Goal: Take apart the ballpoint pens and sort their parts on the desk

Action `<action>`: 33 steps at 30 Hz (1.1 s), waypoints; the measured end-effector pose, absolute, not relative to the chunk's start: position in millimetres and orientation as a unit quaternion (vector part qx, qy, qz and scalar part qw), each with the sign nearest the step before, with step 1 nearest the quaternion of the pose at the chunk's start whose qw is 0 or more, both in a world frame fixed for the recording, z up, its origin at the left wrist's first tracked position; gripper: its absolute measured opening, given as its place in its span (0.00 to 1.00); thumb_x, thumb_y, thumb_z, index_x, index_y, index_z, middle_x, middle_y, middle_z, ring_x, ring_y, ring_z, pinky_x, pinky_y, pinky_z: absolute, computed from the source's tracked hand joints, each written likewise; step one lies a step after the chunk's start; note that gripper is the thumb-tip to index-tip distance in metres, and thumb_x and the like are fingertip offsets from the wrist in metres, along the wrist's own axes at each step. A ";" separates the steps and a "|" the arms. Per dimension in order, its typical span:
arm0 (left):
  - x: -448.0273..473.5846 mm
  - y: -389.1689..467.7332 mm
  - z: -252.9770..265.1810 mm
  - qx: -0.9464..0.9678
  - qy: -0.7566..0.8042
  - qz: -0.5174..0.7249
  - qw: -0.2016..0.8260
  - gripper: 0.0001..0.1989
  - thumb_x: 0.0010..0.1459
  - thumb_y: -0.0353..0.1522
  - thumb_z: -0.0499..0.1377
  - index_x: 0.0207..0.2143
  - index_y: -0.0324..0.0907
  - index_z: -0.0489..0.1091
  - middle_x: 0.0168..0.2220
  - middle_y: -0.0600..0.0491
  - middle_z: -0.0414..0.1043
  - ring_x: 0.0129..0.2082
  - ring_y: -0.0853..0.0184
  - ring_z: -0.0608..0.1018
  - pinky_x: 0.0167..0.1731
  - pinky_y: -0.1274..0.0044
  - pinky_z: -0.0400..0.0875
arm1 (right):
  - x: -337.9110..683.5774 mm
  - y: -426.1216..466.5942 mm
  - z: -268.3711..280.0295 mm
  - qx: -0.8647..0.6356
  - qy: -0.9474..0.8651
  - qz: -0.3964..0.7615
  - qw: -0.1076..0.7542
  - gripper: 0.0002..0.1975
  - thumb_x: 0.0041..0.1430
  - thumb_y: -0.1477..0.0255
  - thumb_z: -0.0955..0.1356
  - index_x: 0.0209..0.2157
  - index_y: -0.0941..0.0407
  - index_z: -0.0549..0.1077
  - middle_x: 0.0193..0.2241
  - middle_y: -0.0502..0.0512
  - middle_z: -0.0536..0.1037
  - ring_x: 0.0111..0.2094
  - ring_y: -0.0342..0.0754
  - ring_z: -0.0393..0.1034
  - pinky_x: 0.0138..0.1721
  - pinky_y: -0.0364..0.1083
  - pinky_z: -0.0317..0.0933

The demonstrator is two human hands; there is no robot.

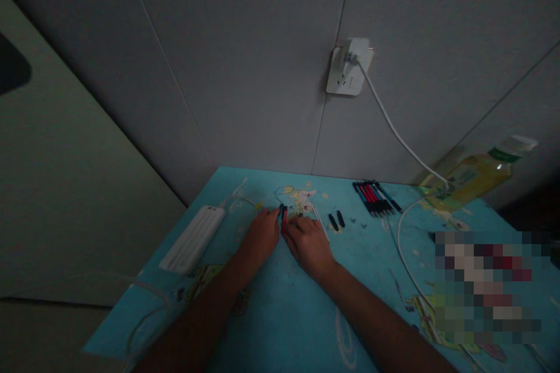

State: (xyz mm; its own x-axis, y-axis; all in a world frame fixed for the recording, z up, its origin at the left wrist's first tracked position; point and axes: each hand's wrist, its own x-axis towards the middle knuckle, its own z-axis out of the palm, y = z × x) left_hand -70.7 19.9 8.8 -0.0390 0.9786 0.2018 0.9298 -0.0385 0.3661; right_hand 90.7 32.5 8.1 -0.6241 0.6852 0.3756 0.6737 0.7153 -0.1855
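My left hand (262, 231) and my right hand (308, 240) work close together over the blue table, fingers closed. A red pen (284, 226) with a dark end stands in the fingers of my right hand. Beside it, a dark bluish pen part (280, 211) shows at the fingertips of my left hand; most of it is hidden. Just right of my right hand lies a thin white rod (318, 217), like a pen refill. Two short black pieces (336, 220) rest side by side beyond it. Farther right, several red and blue pens (374, 198) with black ends lie in a row.
A white power strip (192, 239) lies on the table (289, 315) at left. A white charger (355, 52) sits in the wall socket, its cable (394, 128) running down to the table. At right are a bottle of yellow liquid (476, 178) and a blurred-out patch (485, 285).
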 end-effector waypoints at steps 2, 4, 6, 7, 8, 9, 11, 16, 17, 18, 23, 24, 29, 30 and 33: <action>-70.6 20.1 9.5 0.692 0.692 0.198 0.058 0.14 0.63 0.24 0.48 0.44 0.39 0.71 0.39 0.47 0.71 0.38 0.64 0.75 0.42 0.74 0.69 | 90.4 32.6 7.1 -0.376 -0.901 0.014 0.217 0.10 0.66 0.69 0.65 0.46 0.53 0.74 0.44 0.56 0.75 0.45 0.51 0.66 0.47 0.50 0.55; -70.6 20.0 10.4 0.692 0.693 0.193 0.054 0.13 0.64 0.24 0.48 0.42 0.38 0.72 0.38 0.46 0.71 0.38 0.64 0.75 0.42 0.74 0.69 | 90.4 32.7 6.9 -0.375 -0.901 0.011 0.216 0.09 0.66 0.69 0.65 0.45 0.53 0.75 0.44 0.56 0.75 0.45 0.51 0.66 0.47 0.50 0.55; -70.7 19.6 11.0 0.692 0.695 0.188 0.049 0.13 0.64 0.26 0.48 0.39 0.38 0.72 0.38 0.46 0.71 0.38 0.64 0.74 0.43 0.74 0.69 | 90.8 32.7 7.2 -0.376 -0.901 0.009 0.216 0.09 0.66 0.70 0.65 0.45 0.53 0.75 0.44 0.56 0.76 0.45 0.51 0.66 0.47 0.50 0.55; -70.9 19.4 10.9 0.692 0.696 0.186 0.048 0.12 0.65 0.27 0.48 0.37 0.38 0.72 0.38 0.46 0.71 0.38 0.64 0.74 0.43 0.73 0.69 | 91.0 32.7 7.5 -0.375 -0.901 0.008 0.216 0.10 0.66 0.70 0.65 0.45 0.53 0.75 0.44 0.56 0.76 0.45 0.50 0.66 0.46 0.50 0.55; -71.0 19.3 10.6 0.692 0.696 0.182 0.047 0.12 0.65 0.28 0.49 0.36 0.38 0.72 0.37 0.46 0.71 0.38 0.63 0.74 0.43 0.73 0.69 | 91.2 32.6 7.8 -0.374 -0.901 0.009 0.218 0.10 0.66 0.70 0.65 0.45 0.53 0.75 0.44 0.56 0.76 0.45 0.50 0.66 0.47 0.49 0.55; -71.2 19.3 10.2 0.692 0.698 0.179 0.048 0.12 0.65 0.29 0.49 0.36 0.38 0.72 0.37 0.46 0.71 0.38 0.63 0.75 0.43 0.73 0.69 | 91.3 32.5 8.0 -0.374 -0.901 0.009 0.219 0.10 0.66 0.70 0.65 0.45 0.53 0.75 0.44 0.56 0.76 0.45 0.50 0.66 0.47 0.49 0.55; -71.5 19.4 9.6 0.690 0.701 0.177 0.047 0.11 0.65 0.29 0.50 0.39 0.38 0.72 0.38 0.46 0.72 0.39 0.63 0.75 0.43 0.73 0.69 | 91.5 32.2 8.3 -0.375 -0.900 0.009 0.222 0.10 0.67 0.69 0.64 0.45 0.53 0.75 0.44 0.56 0.76 0.45 0.50 0.66 0.47 0.49 0.55; -71.3 19.8 13.6 0.694 0.695 0.180 0.059 0.15 0.66 0.28 0.48 0.50 0.39 0.69 0.44 0.46 0.74 0.43 0.64 0.75 0.46 0.74 0.68 | 91.7 31.8 7.3 -0.382 -0.897 0.007 0.223 0.09 0.67 0.69 0.64 0.44 0.54 0.76 0.43 0.56 0.76 0.45 0.51 0.67 0.47 0.50 0.55; -71.1 19.7 15.0 0.696 0.692 0.178 0.062 0.15 0.66 0.28 0.47 0.49 0.40 0.70 0.43 0.46 0.74 0.43 0.64 0.76 0.46 0.75 0.67 | 91.7 31.9 6.9 -0.382 -0.897 0.008 0.224 0.10 0.67 0.69 0.64 0.44 0.54 0.76 0.43 0.56 0.76 0.44 0.51 0.67 0.47 0.50 0.55; -71.0 19.5 16.3 0.698 0.692 0.175 0.064 0.15 0.67 0.28 0.47 0.47 0.39 0.71 0.42 0.47 0.75 0.42 0.65 0.76 0.46 0.75 0.67 | 91.7 32.2 6.4 -0.382 -0.896 0.010 0.226 0.10 0.67 0.69 0.64 0.44 0.54 0.76 0.44 0.55 0.76 0.44 0.51 0.67 0.47 0.50 0.55; -70.1 18.9 18.0 0.695 0.700 0.154 0.061 0.16 0.67 0.30 0.46 0.39 0.38 0.73 0.36 0.46 0.76 0.36 0.64 0.76 0.41 0.75 0.68 | 90.8 34.7 2.9 -0.374 -0.898 0.020 0.231 0.10 0.67 0.69 0.64 0.46 0.54 0.75 0.44 0.55 0.77 0.44 0.51 0.67 0.47 0.50 0.56; -69.9 19.0 17.4 0.694 0.702 0.149 0.061 0.16 0.67 0.30 0.46 0.38 0.38 0.73 0.35 0.46 0.75 0.35 0.64 0.77 0.39 0.75 0.68 | 90.3 35.3 2.1 -0.371 -0.899 0.023 0.232 0.10 0.67 0.69 0.64 0.46 0.54 0.75 0.44 0.55 0.77 0.45 0.51 0.68 0.48 0.50 0.56; -69.4 19.6 14.3 0.689 0.710 0.132 0.066 0.17 0.67 0.30 0.45 0.37 0.38 0.73 0.34 0.45 0.76 0.34 0.64 0.77 0.38 0.75 0.67 | 87.8 36.9 1.5 -0.354 -0.903 0.035 0.242 0.11 0.66 0.70 0.65 0.48 0.53 0.74 0.46 0.54 0.78 0.46 0.51 0.68 0.49 0.51 0.56; -69.2 19.6 14.1 0.687 0.712 0.131 0.067 0.17 0.68 0.31 0.45 0.37 0.37 0.73 0.34 0.44 0.76 0.34 0.64 0.77 0.38 0.75 0.67 | 87.5 37.0 2.0 -0.351 -0.904 0.037 0.243 0.11 0.66 0.71 0.65 0.48 0.53 0.74 0.46 0.54 0.78 0.47 0.51 0.68 0.50 0.51 0.56; -68.0 19.0 14.8 0.684 0.714 0.133 0.071 0.18 0.68 0.32 0.44 0.38 0.38 0.73 0.35 0.44 0.76 0.35 0.63 0.78 0.38 0.75 0.67 | 87.4 37.5 4.0 -0.345 -0.905 0.041 0.245 0.12 0.66 0.71 0.65 0.49 0.53 0.74 0.46 0.55 0.78 0.47 0.50 0.68 0.51 0.51 0.56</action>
